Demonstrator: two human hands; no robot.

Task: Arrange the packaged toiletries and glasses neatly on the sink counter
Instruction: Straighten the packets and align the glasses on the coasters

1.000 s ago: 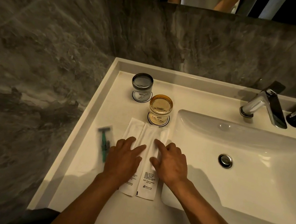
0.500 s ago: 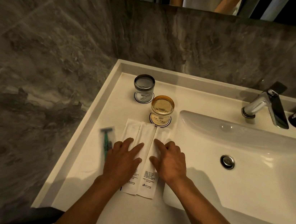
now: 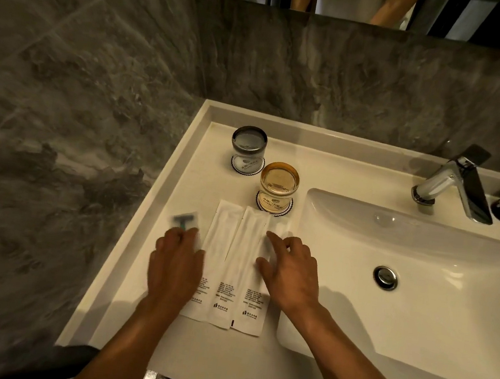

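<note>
- The razor (image 3: 186, 225), blurred, is covered by the left hand (image 3: 175, 267) at centre left; its grip cannot be told.
- The packets (image 3: 240, 264) are pressed flat by the open right hand (image 3: 291, 274).
- Two glasses (image 3: 277, 188) are seen above, on the tabletop (image 3: 184, 193).

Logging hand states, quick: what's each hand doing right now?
Left hand: on the packaged razor, blurred; grip cannot be told.
Right hand: open, holding nothing, fingers resting on the white packets.
</note>
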